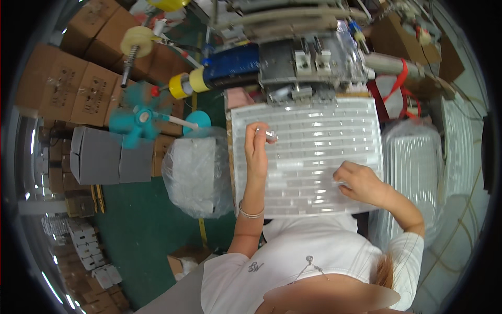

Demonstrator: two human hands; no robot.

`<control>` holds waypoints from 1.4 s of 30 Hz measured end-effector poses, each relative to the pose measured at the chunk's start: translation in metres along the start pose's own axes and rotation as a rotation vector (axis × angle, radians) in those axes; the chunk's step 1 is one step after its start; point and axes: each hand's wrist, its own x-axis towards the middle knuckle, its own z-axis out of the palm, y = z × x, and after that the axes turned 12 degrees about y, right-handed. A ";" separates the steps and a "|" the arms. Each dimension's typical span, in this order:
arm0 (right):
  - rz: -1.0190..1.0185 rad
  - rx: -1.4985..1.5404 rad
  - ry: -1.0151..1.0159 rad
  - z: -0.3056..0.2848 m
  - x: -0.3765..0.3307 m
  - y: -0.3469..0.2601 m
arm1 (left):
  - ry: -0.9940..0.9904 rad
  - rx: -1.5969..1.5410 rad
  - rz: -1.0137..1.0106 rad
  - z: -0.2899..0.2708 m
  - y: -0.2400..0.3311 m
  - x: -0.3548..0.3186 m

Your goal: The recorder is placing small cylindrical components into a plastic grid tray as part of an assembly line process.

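Pinching a small clear piece (pixel 271 136) in its grip, the left hand (pixel 256 146) hovers over the ribbed white tray (pixel 314 120); filling looks underway. Right hand (pixel 361 182) presses fingertips onto a lower row. Plastic bag (pixel 196 172) sits left.

- Left hand (pixel 256 142) raised over clear plastic tray (pixel 314 125), pinching a small clear piece (pixel 271 136).
- Right hand (pixel 361 182) pressed on tray's near right rows.
- Bagged stack of trays (pixel 413 152) at right.
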 end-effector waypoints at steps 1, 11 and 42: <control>0.131 0.174 0.110 -0.018 0.007 -0.007 | 0.004 -0.008 0.027 -0.002 -0.002 0.002; 0.302 0.349 0.714 -0.040 0.070 0.035 | -0.114 0.435 0.185 0.028 0.011 0.022; 0.182 -0.206 0.939 -0.034 0.223 0.082 | 0.205 0.472 0.488 0.055 -0.022 0.120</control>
